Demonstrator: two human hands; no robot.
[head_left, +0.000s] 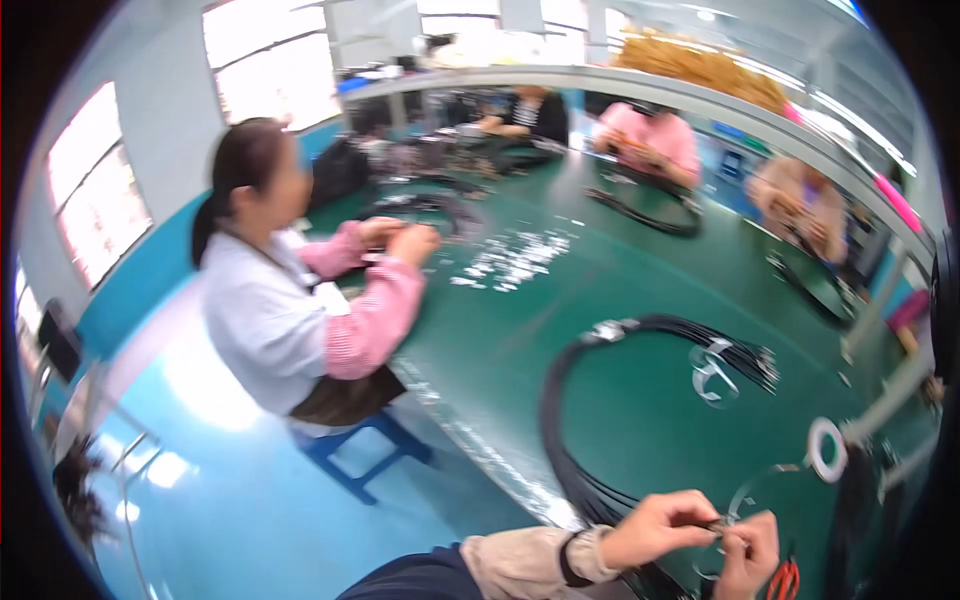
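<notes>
My left hand (655, 527) and my right hand (748, 553) meet at the lower right over the green table (560, 340). Both pinch the end of a thin black cable (718, 526) between their fingertips, beside a loop of clear tape. A large looped bundle of black cables (572, 420) lies on the table just above my hands, its far ends fanned out near a strip of clear tape (712, 372). A roll of white tape (827, 449) sits to the right of my hands. An orange-handled tool (785, 580) lies under my right hand.
A co-worker in a white vest and pink sleeves (300, 310) sits on a blue stool (365, 455) at the left of the table, with small white parts (510, 260) scattered before them. Other people work at the far side with more black cable loops (650, 212).
</notes>
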